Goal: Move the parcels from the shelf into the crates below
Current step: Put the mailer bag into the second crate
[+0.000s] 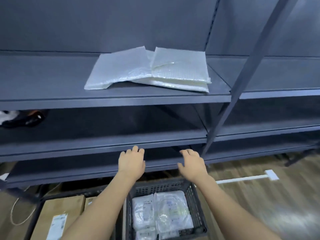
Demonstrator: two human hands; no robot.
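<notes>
- Parcels (147, 70): white bubble-wrap mailers, overlapping in a loose stack on the upper shelf (52, 99), right of centre, near the post (242, 71).
- Top one lying to the right, tilted across the others; left one (114, 70) sagging towards the shelf's near edge.
- Crate (195, 205): dark, perforated walls, on the floor below the shelves, between the two forearms.
- Inside it: several white parcels (161, 210) with printed labels, lying flat and overlapping; count unclear.
- Left crate (39, 205): just beside it, holding brown cardboard boxes (60, 217), one with a white label.
- Left hand (132, 162): raised before the lower shelf edges, fingers spread and lightly bent, holding nothing.
- Right hand (193, 164): level with the left, a gap between them, fingers spread and relaxed, holding nothing.
- Both hands well below the shelf parcels, above the crate's far rim.
- Dark object (22, 116) on the middle shelf, far left; too blurred to tell what.
- White strip (245, 178) on the wooden floor at right.
</notes>
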